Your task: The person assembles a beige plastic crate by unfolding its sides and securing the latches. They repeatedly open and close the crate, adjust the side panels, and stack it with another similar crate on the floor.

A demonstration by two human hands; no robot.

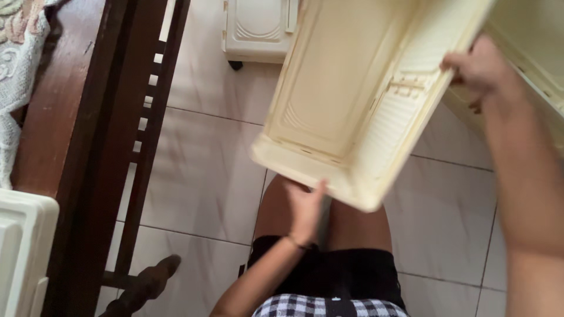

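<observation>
Both hands' fingers clamp the cream plastic drawer, tilted, long axis running lower-left to upper-right, hollow facing up.

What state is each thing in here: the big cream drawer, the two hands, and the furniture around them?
Cream plastic drawer: lifted off the floor, tilted, empty inside.
Left hand: under the drawer's lower edge, supporting it.
Right hand: gripping the drawer's upper side.
Cream cabinet: standing on the tiled floor, front shut.
Dark wooden furniture: standing at the left, with a lace cloth on top.
</observation>
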